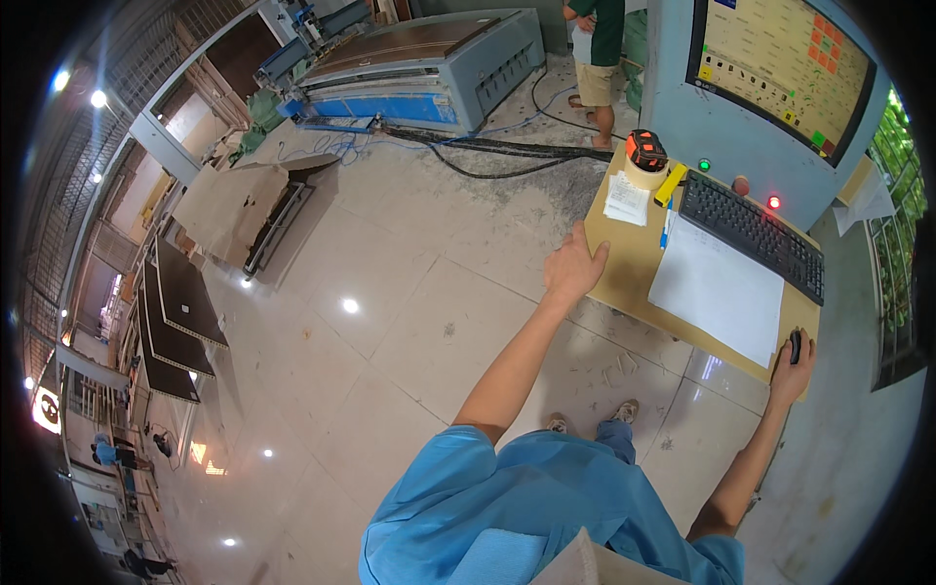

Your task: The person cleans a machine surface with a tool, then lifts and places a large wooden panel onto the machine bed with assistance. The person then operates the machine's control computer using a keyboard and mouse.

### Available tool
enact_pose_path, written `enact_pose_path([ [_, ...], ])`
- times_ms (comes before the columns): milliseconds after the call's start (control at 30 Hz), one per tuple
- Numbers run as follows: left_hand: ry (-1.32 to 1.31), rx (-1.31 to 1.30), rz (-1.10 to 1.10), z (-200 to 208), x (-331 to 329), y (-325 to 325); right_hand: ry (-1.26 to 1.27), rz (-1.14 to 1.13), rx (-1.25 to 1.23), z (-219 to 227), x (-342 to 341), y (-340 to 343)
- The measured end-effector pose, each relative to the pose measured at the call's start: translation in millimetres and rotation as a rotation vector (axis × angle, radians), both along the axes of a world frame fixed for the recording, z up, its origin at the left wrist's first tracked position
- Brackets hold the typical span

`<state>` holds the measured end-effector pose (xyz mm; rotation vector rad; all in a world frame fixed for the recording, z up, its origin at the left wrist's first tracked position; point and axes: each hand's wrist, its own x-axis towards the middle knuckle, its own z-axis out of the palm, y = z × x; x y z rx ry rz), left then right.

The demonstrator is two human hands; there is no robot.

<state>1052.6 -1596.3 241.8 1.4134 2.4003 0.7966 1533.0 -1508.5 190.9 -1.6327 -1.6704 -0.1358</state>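
Note:
At the left edge of a tan desk board [624,283], my left hand [573,265] rests with its thumb stretched apart over the top; its other fingers show only in part. My right hand [792,372] is closed over a black computer mouse [796,345] at the board's right end. Between my hands lies a blank-looking white sheet of paper [720,292]. Beyond it is a black keyboard [751,234]. A blue pen [667,224], a yellow tool or cutter [670,184], a small note pad [626,200] and a tape roll [645,175] with an orange-and-black tape measure [645,149] on it sit nearby.
Above the desk, a lit monitor [785,68] is set in a blue-grey cabinet [673,107] with green and red lamps. A large flatbed machine [419,73] stands far off, with black cables [487,151] on the floor. Another person [597,68] stands beside it. Dark panels [180,302] lean at left.

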Motion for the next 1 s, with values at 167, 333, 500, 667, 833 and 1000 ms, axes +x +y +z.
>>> enact_pose_path([
  [167,-0.001,-0.006,0.008,1.2,0.7,0.0,0.004,0.011,-0.001,-0.9,1.5,0.3],
  [333,-0.023,-0.001,0.010,1.1,0.1,0.5,0.003,0.001,0.001,0.5,1.2,-0.5],
  [500,-0.005,0.020,0.009,1.1,0.1,-0.3,0.004,0.003,-0.002,2.0,-1.3,-1.4],
  [667,0.007,0.021,0.004,1.7,0.6,-0.7,0.023,0.013,-0.007,2.6,-1.4,-1.3],
  [833,0.013,0.018,0.008,1.1,0.8,-0.5,0.023,0.003,-0.009,2.6,-0.4,-1.4],
  [1000,-0.010,0.036,0.004,0.0,0.6,-0.3,0.006,0.012,-0.006,2.4,-0.4,-1.9],
])
